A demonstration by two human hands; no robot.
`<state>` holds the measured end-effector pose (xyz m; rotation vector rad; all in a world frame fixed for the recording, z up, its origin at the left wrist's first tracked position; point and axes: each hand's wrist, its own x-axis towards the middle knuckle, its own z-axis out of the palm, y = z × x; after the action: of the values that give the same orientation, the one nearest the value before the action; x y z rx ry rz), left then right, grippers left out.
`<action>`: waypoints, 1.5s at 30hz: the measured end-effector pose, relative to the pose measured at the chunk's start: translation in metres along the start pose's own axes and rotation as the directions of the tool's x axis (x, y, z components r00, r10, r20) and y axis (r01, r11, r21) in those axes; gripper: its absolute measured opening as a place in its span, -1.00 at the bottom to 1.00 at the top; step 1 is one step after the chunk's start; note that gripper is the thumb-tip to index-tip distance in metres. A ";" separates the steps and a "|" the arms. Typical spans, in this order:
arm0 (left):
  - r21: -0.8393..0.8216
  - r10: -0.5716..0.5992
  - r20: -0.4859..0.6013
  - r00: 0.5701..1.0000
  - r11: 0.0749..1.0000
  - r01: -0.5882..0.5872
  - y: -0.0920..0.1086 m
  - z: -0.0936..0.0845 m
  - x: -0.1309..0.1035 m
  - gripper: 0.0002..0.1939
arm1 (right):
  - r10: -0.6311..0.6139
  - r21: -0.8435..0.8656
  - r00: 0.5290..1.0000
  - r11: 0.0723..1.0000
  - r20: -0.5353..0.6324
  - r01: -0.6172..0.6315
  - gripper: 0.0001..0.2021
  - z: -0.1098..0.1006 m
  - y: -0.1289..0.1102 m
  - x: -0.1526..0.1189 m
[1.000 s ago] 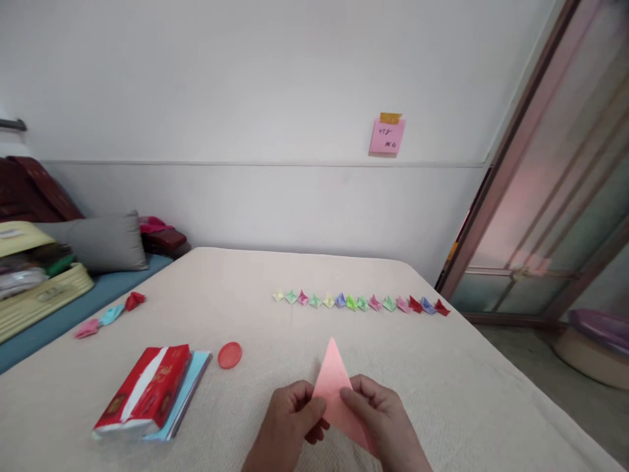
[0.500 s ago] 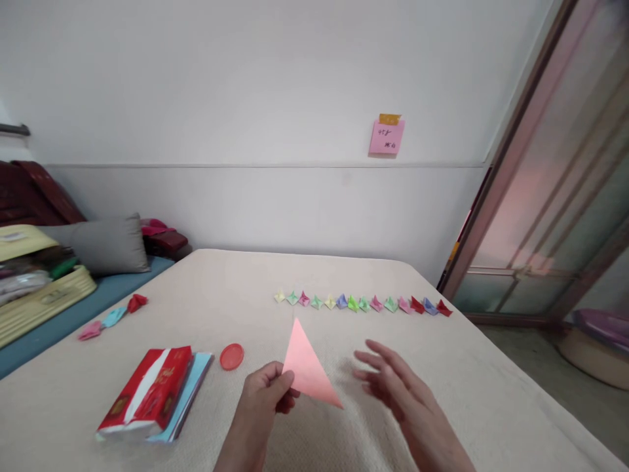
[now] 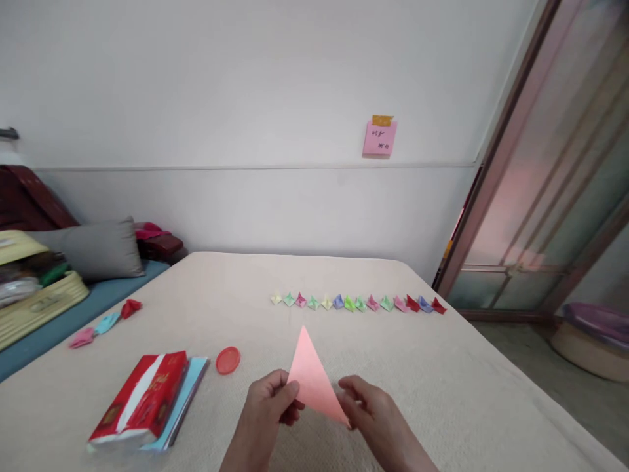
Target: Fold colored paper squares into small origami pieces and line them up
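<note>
A pink sheet of origami paper (image 3: pixel 312 379), folded into a triangle, is held above the table with one point upward. My left hand (image 3: pixel 271 406) pinches its left edge, thumb on the front and fingers behind. At the lower right corner, my right hand (image 3: pixel 369 410) has its fingers curled around the paper's tip; the fingertips are partly hidden. Beyond the paper stands a row of several small folded paper pieces (image 3: pixel 349 303) in mixed colours. A round red lid (image 3: pixel 228 360) lies left of my left hand.
A red tissue pack (image 3: pixel 145 396) rests on blue paper sheets (image 3: pixel 189 393) at the left of the cloth-covered table (image 3: pixel 275 272). Pink, blue and red folded pieces (image 3: pixel 107 322) lie near the left edge. A pink note (image 3: pixel 380 139) is taped to the wall.
My right hand has moved left from apart and open to the paper's lower right corner, its fingers closing there. My left hand still holds the paper. The view has shifted slightly.
</note>
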<state>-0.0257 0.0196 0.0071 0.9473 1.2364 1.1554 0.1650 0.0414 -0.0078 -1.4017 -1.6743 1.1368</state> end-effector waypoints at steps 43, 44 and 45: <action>0.161 0.036 0.153 0.988 0.985 -0.061 0.004 0.009 -0.007 -0.82 | 0.085 0.724 0.996 0.684 0.034 -0.083 -0.79 0.016 -0.023 -0.004; 0.167 0.041 0.142 0.989 0.984 -0.065 0.004 0.008 -0.006 -0.81 | 0.087 0.723 0.996 0.688 0.014 -0.070 -0.80 0.015 -0.023 -0.005; 0.168 0.044 0.122 0.991 0.984 -0.064 0.004 0.008 -0.006 -0.81 | 0.093 0.723 0.996 0.688 -0.003 -0.062 -0.80 0.014 -0.023 -0.005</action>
<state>-0.0178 0.0153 0.0133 1.1687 1.2348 1.0309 0.1442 0.0326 0.0083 -0.9572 -0.9354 1.5764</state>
